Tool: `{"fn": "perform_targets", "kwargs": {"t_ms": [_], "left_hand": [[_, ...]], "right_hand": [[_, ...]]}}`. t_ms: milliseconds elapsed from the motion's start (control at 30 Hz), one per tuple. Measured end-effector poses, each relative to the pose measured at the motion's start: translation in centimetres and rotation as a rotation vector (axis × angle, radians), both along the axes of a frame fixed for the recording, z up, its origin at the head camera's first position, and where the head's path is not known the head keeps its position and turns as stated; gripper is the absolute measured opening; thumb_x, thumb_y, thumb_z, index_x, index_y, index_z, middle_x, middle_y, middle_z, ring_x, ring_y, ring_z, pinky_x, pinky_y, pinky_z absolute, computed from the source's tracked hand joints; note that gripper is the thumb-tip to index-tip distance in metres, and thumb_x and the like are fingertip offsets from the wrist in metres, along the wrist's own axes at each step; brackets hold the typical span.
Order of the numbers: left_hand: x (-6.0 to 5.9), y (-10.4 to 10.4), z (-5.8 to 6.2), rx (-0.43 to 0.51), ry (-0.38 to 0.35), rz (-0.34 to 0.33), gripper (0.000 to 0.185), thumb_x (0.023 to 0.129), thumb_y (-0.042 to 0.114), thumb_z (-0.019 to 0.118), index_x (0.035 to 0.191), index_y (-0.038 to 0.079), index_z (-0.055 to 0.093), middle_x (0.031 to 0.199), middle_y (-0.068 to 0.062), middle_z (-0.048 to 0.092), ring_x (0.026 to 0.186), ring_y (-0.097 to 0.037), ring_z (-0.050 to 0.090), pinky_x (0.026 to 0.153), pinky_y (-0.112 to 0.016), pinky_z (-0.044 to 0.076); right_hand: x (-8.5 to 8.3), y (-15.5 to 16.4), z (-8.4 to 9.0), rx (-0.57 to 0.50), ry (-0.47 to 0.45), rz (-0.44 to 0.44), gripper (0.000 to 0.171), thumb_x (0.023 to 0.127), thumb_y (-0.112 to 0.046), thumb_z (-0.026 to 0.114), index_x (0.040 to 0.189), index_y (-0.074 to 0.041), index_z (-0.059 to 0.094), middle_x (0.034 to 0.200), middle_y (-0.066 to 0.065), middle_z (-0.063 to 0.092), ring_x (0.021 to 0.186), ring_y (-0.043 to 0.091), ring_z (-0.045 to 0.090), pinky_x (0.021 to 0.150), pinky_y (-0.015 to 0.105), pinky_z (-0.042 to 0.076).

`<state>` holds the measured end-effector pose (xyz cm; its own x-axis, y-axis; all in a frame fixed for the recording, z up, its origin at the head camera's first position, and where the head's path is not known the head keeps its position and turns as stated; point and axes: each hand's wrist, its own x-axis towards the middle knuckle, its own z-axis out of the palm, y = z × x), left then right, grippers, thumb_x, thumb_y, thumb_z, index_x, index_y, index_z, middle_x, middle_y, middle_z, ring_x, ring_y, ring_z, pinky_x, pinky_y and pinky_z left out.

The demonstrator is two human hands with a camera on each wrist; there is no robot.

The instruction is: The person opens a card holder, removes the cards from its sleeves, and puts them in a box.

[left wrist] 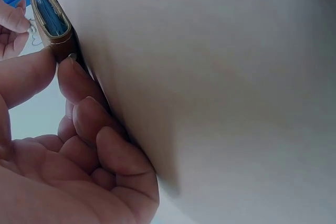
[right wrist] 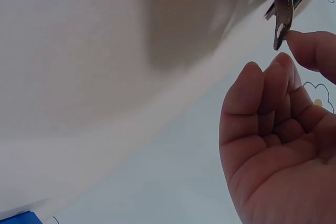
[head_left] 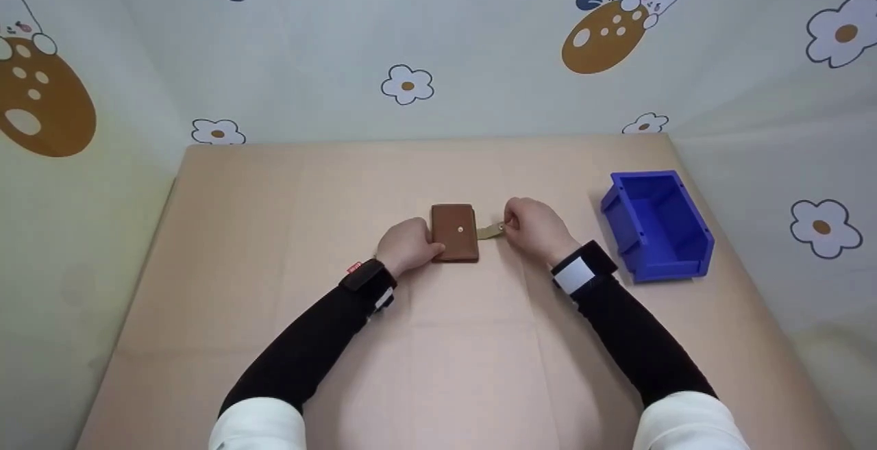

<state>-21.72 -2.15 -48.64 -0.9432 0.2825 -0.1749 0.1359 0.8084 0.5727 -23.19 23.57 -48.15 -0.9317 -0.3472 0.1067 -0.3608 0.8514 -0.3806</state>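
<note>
A brown leather wallet [head_left: 454, 232] lies flat at the middle of the table [head_left: 274, 231], with a small metal snap on its top. My left hand [head_left: 426, 248] grips its left edge, thumb and curled fingers [left wrist: 84, 108] against the leather. The left wrist view shows the wallet [left wrist: 55, 27] end-on with blue lining inside. A tan strap [head_left: 489, 231] sticks out from the wallet's right side. My right hand [head_left: 508, 225] pinches the end of that strap. In the right wrist view the strap [right wrist: 283, 9] with its snap stud reaches a fingertip [right wrist: 310, 45].
An empty blue plastic bin [head_left: 658, 224] stands on the table's right side, close beside my right forearm. The table is covered in beige paper. A cloth with flower and rabbit prints [head_left: 408, 85] hangs behind and on both sides.
</note>
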Motion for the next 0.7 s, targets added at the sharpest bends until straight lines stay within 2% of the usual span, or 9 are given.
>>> {"fn": "perform_targets", "kwargs": {"t_ms": [267,700], "left_hand": [[-0.03,0.05,-0.05,-0.005,-0.005,0.004,0.037,0.087,0.028,0.073,0.062,0.014,0.050,0.061,0.004,0.047,0.056,-0.015,0.045,0.054,-0.029,0.034],[0.14,0.12,0.04,-0.022,-0.005,-0.002,0.032,0.089,0.029,0.071,0.069,0.011,0.054,0.065,0.003,0.050,0.059,-0.016,0.048,0.057,-0.030,0.036]], "right_hand": [[-0.04,0.06,-0.38,0.030,-0.011,0.031,0.001,0.085,-0.003,0.064,0.084,-0.003,0.065,0.079,0.007,0.060,0.075,0.027,0.058,0.074,0.044,0.048],[-0.22,-0.11,-0.63,0.076,-0.057,0.016,0.003,0.086,-0.004,0.067,0.083,-0.005,0.066,0.080,0.008,0.062,0.077,0.027,0.060,0.076,0.044,0.049]]}}
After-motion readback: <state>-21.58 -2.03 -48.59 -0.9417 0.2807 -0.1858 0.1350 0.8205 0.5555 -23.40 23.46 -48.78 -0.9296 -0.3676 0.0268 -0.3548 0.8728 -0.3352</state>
